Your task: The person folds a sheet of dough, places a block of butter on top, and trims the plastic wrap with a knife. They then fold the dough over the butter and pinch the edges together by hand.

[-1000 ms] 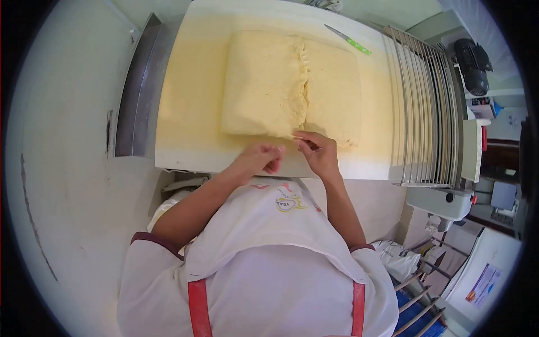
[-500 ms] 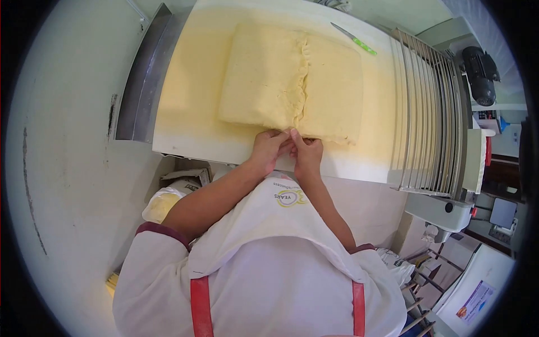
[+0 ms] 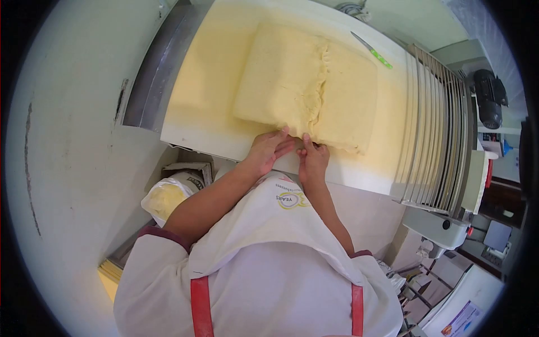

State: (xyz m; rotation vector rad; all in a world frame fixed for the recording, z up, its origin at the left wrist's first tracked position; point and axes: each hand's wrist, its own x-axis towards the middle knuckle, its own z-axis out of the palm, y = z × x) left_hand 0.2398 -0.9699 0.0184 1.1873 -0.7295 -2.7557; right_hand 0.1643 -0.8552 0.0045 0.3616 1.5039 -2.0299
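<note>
A thick folded slab of pale yellow dough point(image 3: 281, 78) lies on the white work surface, with a crimped seam running from its far side to its near edge. My left hand point(image 3: 269, 149) is at that near edge, left of the seam, its thumb on the dough and the other fingers lower down. Close by on the right, my right hand point(image 3: 314, 160) pinches the edge by the seam's end, thumb on top and fingers curled. The undersides of both grips are hidden.
A knife with a green handle point(image 3: 382, 59) lies beyond the dough. To the right stands a metal bar guard point(image 3: 432, 129) with a motor point(image 3: 488, 98) behind it. A metal tray point(image 3: 157, 73) borders the left end. Below the left side sits an open white bag point(image 3: 168, 196).
My hands have moved apart from the seam's end, the left staying on the left side and the right on the right. The whole view has shifted and tilted slightly.
</note>
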